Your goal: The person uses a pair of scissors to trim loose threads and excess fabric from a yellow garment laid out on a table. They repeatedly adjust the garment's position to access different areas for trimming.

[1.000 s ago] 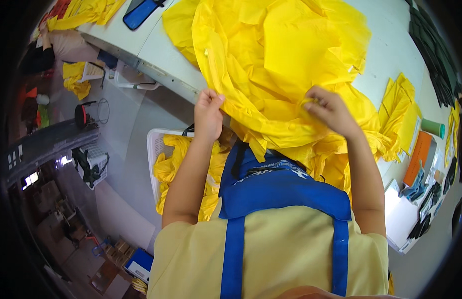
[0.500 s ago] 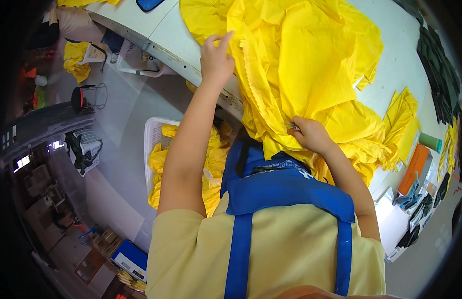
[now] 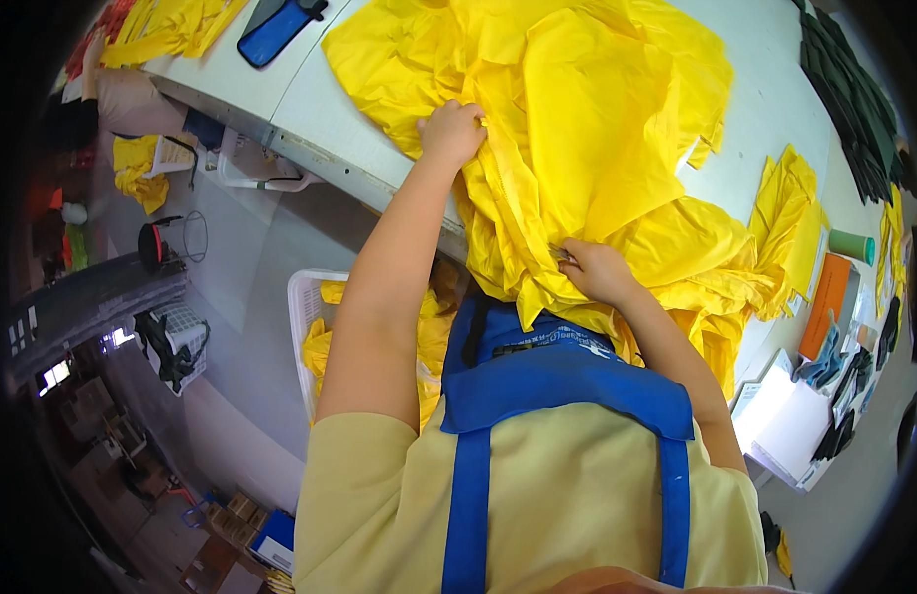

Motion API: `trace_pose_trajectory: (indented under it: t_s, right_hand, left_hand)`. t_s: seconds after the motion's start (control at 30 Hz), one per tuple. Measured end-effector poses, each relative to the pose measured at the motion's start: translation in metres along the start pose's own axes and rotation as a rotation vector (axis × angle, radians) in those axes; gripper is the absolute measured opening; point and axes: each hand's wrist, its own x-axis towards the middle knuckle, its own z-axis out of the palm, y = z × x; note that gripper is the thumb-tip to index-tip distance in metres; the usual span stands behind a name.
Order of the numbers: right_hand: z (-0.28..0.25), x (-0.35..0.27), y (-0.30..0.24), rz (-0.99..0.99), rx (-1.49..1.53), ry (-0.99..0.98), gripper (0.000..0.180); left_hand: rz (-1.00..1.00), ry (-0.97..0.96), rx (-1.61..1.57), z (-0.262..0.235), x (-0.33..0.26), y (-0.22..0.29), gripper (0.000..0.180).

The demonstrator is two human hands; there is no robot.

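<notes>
A large yellow garment (image 3: 587,119) of thin, shiny, crinkled cloth is spread over the table in front of me, and its lower folds hang over the near edge against my blue apron (image 3: 567,391). My left hand (image 3: 452,134) is closed on the garment's left side, pinching a fold near the zipped edge. Lower down and to the right, my right hand (image 3: 599,271) is closed beside the same edge. A small metallic tool (image 3: 559,253) pokes out from its fingertips against the cloth; most of it is hidden in the fingers.
Under the table edge stands a white basket (image 3: 302,297) of yellow cloth. On the white table (image 3: 310,94) lie a blue pouch (image 3: 272,36), a dark green garment pile (image 3: 842,99), an orange box (image 3: 824,305) and a green roll (image 3: 851,246). Another person (image 3: 122,109) sits at far left.
My left hand has gone from an outstretched finger beside the zipper to a closed grip on the cloth edge, slightly lower. The zipper has turned mostly out of sight. My right hand stays at the edge.
</notes>
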Motion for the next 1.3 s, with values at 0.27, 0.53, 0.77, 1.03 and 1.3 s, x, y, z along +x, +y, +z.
trace_pose_trajectory:
  t_s: [0.27, 0.53, 0.77, 1.03, 1.3]
  right_hand:
    - [-0.007, -0.006, 0.015, 0.042, 0.362, 0.072, 0.026]
    - [-0.109, -0.025, 0.009, 0.067, 1.003, 0.413, 0.017]
    - [-0.188, -0.031, -0.067, -0.192, 0.794, 0.500, 0.018]
    - [-0.184, -0.038, -0.100, -0.205, 0.822, 0.311, 0.017]
    - [-0.177, -0.054, -0.104, -0.143, 0.671, 0.434, 0.017]
  left_hand:
    - [-0.102, 0.075, -0.314, 0.013, 0.017, -0.010, 0.024]
    - [0.279, 0.434, -0.341, -0.055, 0.011, 0.007, 0.009]
    - [0.838, 0.600, -0.305, -0.156, -0.054, 0.078, 0.008]
    - [0.873, 0.598, -0.560, -0.158, -0.108, 0.113, 0.012]
    - [0.987, 0.550, -0.355, -0.163, -0.121, 0.119, 0.014]
